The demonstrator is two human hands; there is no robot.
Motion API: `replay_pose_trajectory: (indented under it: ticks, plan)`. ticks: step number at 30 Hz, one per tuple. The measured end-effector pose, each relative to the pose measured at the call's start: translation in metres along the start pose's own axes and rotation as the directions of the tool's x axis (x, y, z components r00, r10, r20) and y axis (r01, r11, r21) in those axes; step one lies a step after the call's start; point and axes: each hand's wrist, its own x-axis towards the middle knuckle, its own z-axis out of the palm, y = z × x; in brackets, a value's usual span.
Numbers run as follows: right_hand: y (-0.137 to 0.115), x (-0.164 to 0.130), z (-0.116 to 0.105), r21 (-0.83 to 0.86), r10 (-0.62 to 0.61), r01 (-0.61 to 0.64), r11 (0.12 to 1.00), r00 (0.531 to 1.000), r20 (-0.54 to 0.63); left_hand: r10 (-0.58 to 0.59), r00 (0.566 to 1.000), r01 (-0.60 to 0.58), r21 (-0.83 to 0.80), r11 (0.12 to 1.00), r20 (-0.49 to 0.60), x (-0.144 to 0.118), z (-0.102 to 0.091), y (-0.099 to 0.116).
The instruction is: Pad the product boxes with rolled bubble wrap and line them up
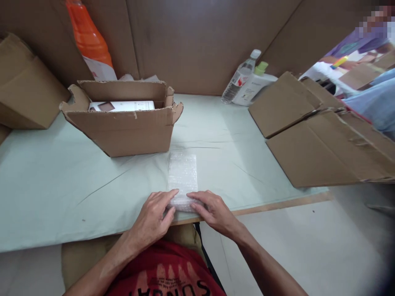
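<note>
Two hands rest at the near edge of the surface, which is covered with a pale green sheet. The left hand and the right hand both press on the near end of a strip of bubble wrap. The fingers are bent over a rolled or folded part of the wrap, and the fingertips of the two hands almost meet in the middle. The hands grip this near end lightly; I cannot tell if something is inside the roll. The rest of the bubble wrap lies flat on the surface and stretches away from the person.

Just behind the far end of the wrap stands an open cardboard box with its flaps spread outward. A white flat item lies inside it. To the right, flattened cardboard sheets lie over the edge of the surface. At the far left there is another cardboard box. Farther back, an orange bottle leans against the brown cardboard wall, and a clear plastic water bottle lies tilted next to a white bottle with a green cap. In the far right corner, part of another person is visible.
</note>
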Motion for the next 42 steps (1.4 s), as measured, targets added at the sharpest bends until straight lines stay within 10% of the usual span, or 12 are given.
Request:
replay_pose_trajectory:
  ticks: [6,17,25,29,32,37,42]
  plan:
    - [-0.003,-0.008,0.003,-0.172,-0.089,0.043,0.984,0.959,-0.271,-0.062,0.996,0.07,0.151,0.986,-0.061,0.009,0.008,-0.007]
    - [0.004,-0.001,0.009,-0.253,-0.168,0.137,0.958,0.98,-0.104,0.008,0.993,0.011,0.163,0.986,-0.116,0.003,0.003,-0.002]
    - [-0.002,-0.004,-0.005,-0.003,0.135,-0.136,0.991,0.991,-0.024,-0.124,0.992,0.125,0.048,0.991,-0.024,-0.004,-0.001,-0.004]
    - [-0.004,-0.008,0.0,-0.239,-0.053,-0.012,0.971,0.963,-0.265,-0.199,0.98,0.2,0.216,0.956,-0.027,0.008,0.004,-0.006]
    - [-0.008,-0.007,0.004,-0.327,-0.174,0.113,0.938,0.971,-0.162,-0.259,0.965,0.256,0.287,0.923,-0.026,0.014,0.004,-0.005]
    - [-0.004,0.004,0.016,-0.313,-0.143,0.095,0.945,0.981,-0.133,-0.456,0.886,0.442,-0.147,0.885,-0.082,0.005,-0.002,-0.002]
    - [-0.009,0.008,0.023,0.05,0.132,-0.123,0.991,0.96,-0.248,-0.687,0.717,0.511,-0.762,0.397,0.123,-0.006,-0.005,0.01]
